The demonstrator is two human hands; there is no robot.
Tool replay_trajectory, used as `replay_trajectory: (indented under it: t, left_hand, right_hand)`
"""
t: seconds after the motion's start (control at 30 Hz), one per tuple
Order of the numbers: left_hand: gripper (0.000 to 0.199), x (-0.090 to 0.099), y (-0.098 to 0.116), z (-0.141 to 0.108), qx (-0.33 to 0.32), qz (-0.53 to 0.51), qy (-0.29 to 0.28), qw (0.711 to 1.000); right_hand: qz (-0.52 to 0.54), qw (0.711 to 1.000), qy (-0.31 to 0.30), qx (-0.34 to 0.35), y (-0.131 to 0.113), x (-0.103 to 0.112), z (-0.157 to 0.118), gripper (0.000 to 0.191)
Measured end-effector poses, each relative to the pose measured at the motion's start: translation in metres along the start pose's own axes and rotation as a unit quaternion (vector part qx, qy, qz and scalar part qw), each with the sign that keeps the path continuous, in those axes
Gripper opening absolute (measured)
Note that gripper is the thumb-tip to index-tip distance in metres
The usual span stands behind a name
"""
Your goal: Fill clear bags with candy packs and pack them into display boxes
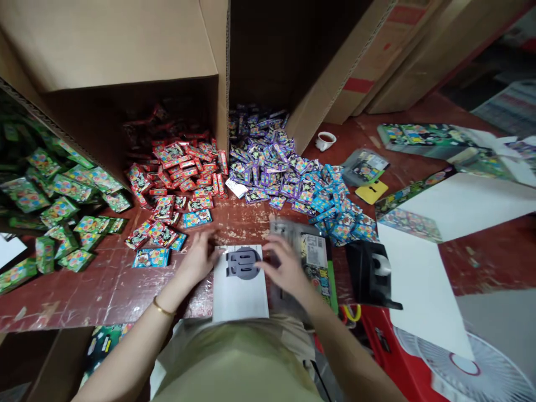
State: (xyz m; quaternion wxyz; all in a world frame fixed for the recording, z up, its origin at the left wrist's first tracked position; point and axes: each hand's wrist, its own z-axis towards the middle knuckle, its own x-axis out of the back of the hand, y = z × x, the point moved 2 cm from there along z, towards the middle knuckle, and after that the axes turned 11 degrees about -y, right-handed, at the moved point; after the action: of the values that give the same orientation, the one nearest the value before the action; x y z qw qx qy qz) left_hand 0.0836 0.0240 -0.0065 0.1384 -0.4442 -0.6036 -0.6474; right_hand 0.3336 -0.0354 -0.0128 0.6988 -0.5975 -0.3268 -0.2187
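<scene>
A white sheet (240, 301) lies in front of me at the table's near edge. On its upper half is a dark grey, partly round piece with slots (243, 264); whether it is loose or fixed there, I cannot tell. My left hand (197, 258) rests beside the sheet's left edge, thumb stretched toward its upper corner. Over the right edge, my right hand (287, 265) has its fingers apart, the thumb at the grey piece's rim. Neither hand visibly holds anything. Clear plastic packaging with a printed green-edged card (320, 268) lies under and beyond my right hand, partly blurred.
Tipped cartons at the back spill red packs (184, 167) and purple packs (268, 162); blue packs (341, 206) adjoin them. Green packs (71, 206) pile up at left. A white cup (325, 140), yellow piece (371, 192), black holder (368, 273) and fan (469, 368) are at right.
</scene>
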Motion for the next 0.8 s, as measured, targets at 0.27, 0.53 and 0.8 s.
replay_trajectory:
  t: [0.27, 0.53, 0.8]
  left_hand:
    - [0.056, -0.123, 0.118, -0.026, -0.367, 0.111, -0.201, 0.901]
    - [0.064, -0.159, 0.102, -0.021, -0.354, 0.174, -0.227, 0.891]
    - [0.065, -0.158, 0.096, -0.029, -0.342, 0.149, -0.218, 0.902]
  right_hand:
    - [-0.139, 0.980, -0.084, -0.116, 0.092, 0.104, 0.045, 0.013]
    - [-0.198, 0.957, -0.173, -0.124, 0.087, 0.104, 0.048, 0.039]
    - [-0.247, 0.944, -0.185, -0.119, 0.073, 0.103, 0.042, 0.037]
